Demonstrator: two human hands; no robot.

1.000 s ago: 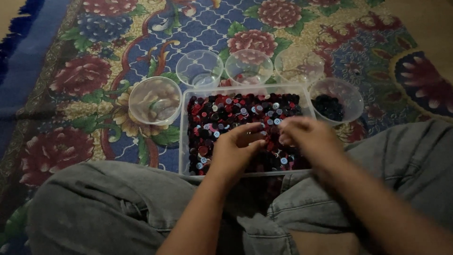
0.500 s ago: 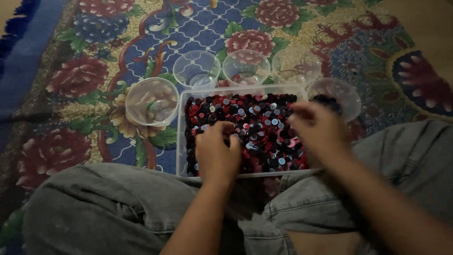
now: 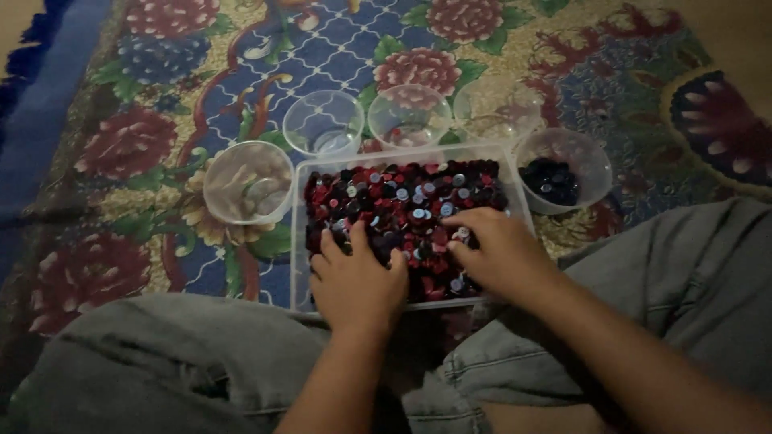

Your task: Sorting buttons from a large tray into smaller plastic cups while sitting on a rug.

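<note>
We sit cross-legged on a flowered carpet [image 3: 161, 96] with a clear rectangular tray [image 3: 299, 241] just in front of our knees, filled with a mixed heap of small buttons [image 3: 402, 201] in red, dark and pale colours. Our left hand [image 3: 358, 277] lies flat on the near part of the heap, fingers spread and pressing into the buttons, gripping nothing we can make out. Our right hand [image 3: 494, 249] rests on the heap's right side with its fingers curled in; whether a button is pinched between them we cannot tell in this dim light.

Around the tray stand clear round cups: one at the left [image 3: 248, 183] with pale contents, three along the far side that look nearly empty, and one at the right [image 3: 563, 170] holding dark buttons.

We judge the step in hand to be the picking-over of the heap by colour. The next move calls for isolating one button cleanly and matching it to the proper cup.
</note>
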